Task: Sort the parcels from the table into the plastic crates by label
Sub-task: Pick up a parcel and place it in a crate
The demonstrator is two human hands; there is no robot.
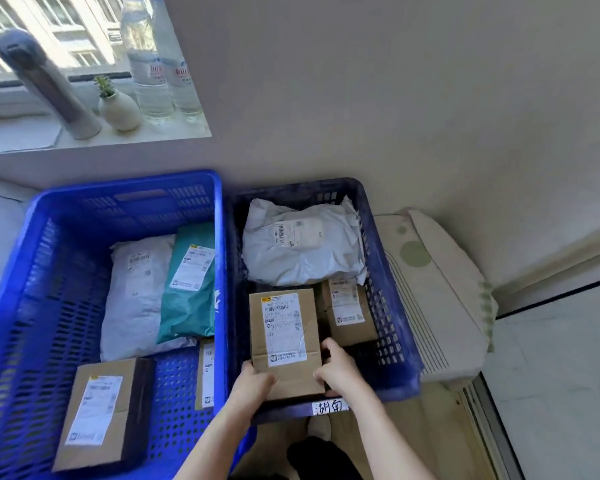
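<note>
The dark blue crate (392, 306), with the brighter blue crate (25, 306) just beside its left wall, seems to be receiving a parcel: this looks like the placing step. Inside it, at its near wall, the cardboard parcel (283, 327) lies label up. Its long axis runs from near wall to far wall, with the far end pointing at the white mailer bag (302, 251). The left hand (253, 379) and right hand (340, 370) grip its near corners, fingers (329, 346) curled round the edges. The likely next move is to settle it flat, then let go.
</note>
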